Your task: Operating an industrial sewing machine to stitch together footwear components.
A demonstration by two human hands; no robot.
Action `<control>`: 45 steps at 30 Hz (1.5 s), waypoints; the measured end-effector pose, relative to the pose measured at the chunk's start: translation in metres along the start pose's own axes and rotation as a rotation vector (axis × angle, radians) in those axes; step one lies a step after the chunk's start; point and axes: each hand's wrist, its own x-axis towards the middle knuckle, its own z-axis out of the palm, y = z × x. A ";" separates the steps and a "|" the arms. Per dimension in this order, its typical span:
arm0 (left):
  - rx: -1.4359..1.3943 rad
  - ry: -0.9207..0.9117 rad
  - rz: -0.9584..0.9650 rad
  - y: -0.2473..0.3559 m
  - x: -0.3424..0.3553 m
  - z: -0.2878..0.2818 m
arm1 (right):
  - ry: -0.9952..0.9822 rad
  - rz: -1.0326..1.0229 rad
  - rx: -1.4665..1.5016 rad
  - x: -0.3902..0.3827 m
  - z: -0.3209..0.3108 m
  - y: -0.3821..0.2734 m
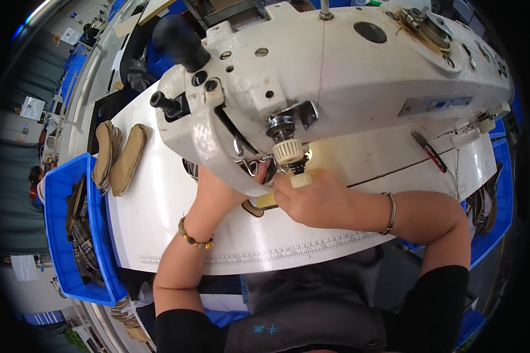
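A white industrial sewing machine (347, 76) spans the white table in front of me, and both my hands are close around its needle area. My left hand (217, 189) reaches under the left side of the machine head, which hides most of its fingers. On the other side my right hand (315, 200) is closed, its fingers curled in beside the presser parts; what they hold is hidden. Between the hands, a small brown, dark-edged piece (253, 208) pokes out next to a yellow plate (267, 201). The rest of that piece is covered.
Tan sole-shaped pieces (128, 160) lie in stacks at the table's left edge. Below them stands a blue bin (113, 259) with plaid and brown pieces. Red-and-black thread snips (430, 152) rest right of the machine. Another blue bin (493, 238) stands at the right.
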 end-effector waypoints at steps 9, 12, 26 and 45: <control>-0.144 -0.061 -0.095 -0.033 -0.004 0.014 | 0.066 -0.041 0.045 0.004 -0.008 -0.003; -0.081 -0.064 -0.043 -0.039 0.000 0.015 | 0.058 -0.036 0.045 0.004 -0.011 -0.004; -0.200 -0.057 -0.006 -0.032 0.008 0.008 | 0.081 0.016 0.012 0.004 -0.002 0.006; -0.268 -0.125 -0.093 -0.021 0.014 0.004 | -0.095 0.028 0.171 0.009 -0.014 -0.003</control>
